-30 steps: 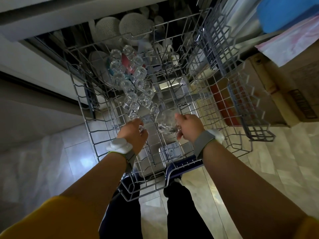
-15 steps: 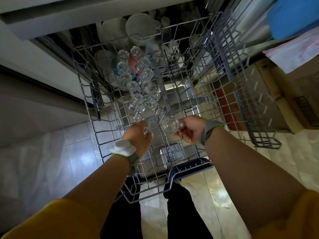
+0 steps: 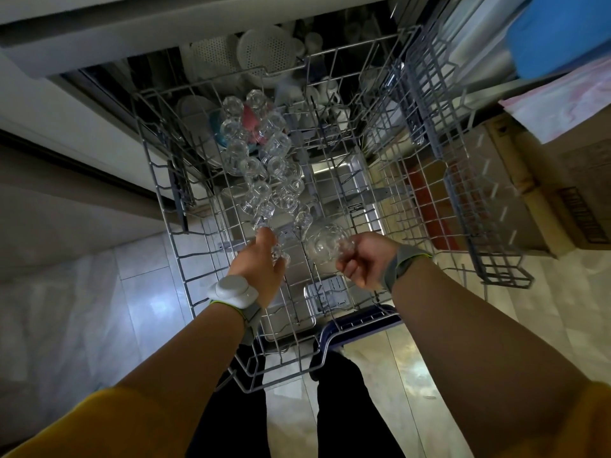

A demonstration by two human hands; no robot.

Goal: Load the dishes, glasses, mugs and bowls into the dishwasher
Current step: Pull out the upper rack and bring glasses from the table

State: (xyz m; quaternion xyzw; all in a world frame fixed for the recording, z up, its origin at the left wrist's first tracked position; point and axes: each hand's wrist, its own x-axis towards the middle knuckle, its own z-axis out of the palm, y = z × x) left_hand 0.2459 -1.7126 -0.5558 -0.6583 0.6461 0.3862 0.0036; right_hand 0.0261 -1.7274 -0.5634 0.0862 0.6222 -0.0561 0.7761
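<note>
The right hand [image 3: 360,259] has tipped its pinched glass [image 3: 325,242] sideways; the left hand [image 3: 261,266] grips another glass [image 3: 279,254] mid-rack [image 3: 496,279]; the two could knock together and chip

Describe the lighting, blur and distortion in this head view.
Head view: dim overall, with window glare on the floor tiles; wide-angle bending bows the upper rack; the clear glass in the right hand is hard to outline; frame edges are soft.

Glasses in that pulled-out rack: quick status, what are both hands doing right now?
Left hand grips a small glass over the upper rack. Right hand holds a larger glass, tilted. Two rows of glasses already loaded; nothing blocking.
</note>
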